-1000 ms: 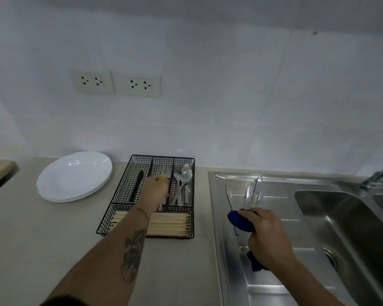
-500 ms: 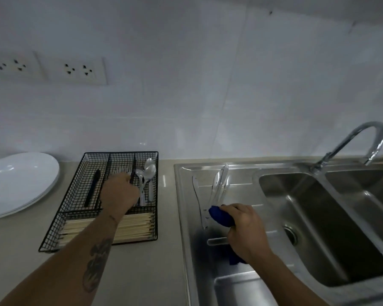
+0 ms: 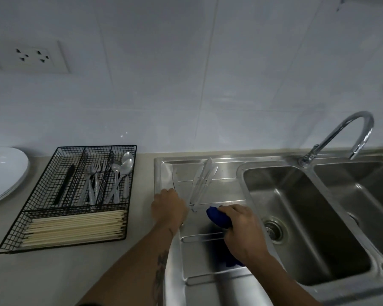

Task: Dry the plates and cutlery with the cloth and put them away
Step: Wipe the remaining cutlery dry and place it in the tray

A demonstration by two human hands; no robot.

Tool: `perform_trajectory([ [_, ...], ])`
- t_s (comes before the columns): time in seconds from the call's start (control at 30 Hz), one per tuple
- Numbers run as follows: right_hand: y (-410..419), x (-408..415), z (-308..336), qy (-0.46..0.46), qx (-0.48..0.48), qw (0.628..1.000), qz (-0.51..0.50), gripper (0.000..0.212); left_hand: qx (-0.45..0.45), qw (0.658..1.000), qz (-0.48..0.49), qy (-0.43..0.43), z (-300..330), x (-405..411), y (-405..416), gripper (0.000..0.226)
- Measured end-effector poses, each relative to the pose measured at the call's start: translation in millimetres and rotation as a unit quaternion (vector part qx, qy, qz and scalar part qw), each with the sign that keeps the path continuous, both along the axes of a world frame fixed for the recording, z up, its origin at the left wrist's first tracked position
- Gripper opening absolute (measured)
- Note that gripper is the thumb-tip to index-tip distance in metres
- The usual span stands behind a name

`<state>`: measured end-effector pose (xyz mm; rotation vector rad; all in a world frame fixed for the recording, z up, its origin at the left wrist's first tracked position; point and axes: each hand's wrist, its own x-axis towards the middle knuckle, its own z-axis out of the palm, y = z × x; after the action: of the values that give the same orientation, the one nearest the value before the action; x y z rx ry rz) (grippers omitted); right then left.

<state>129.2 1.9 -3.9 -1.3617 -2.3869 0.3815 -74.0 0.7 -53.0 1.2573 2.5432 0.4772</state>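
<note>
Our right hand (image 3: 241, 230) grips the cloth (image 3: 218, 218); our left hand (image 3: 169, 207), grip unclear, could knock the knives (image 3: 202, 180) at one o'clock.

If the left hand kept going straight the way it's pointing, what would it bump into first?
Most likely the lone knife lying on the drainboard, just beyond the left hand; its fingertips may already touch it. Past that comes the drainboard's back rim, then the tiled wall.

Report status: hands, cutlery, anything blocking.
Left hand on the draining board, reaching for a knife, grip hidden. Right hand grips blue cloth. More knives wait undried. Nothing blocking.
</note>
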Motion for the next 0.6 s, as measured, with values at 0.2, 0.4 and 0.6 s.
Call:
perform_trajectory([
  [0.2,21.0,25.3,-7.6,-0.006,-0.019,0.999,0.043,0.057,-0.054,0.997,0.038,0.049,0.3,10.5,14.5,0.036],
  [0.4,45.6,30.9,-13.0,0.000,-0.054,0.993,0.101,0.059,-0.130,0.985,0.055,0.101,5.4,12.3,8.9,0.056],
  [0.6,56.5,36.7,-11.8,0.021,-0.058,0.990,0.127,0.058,-0.133,0.984,0.083,0.082,13.7,18.8,-2.8,0.071],
])
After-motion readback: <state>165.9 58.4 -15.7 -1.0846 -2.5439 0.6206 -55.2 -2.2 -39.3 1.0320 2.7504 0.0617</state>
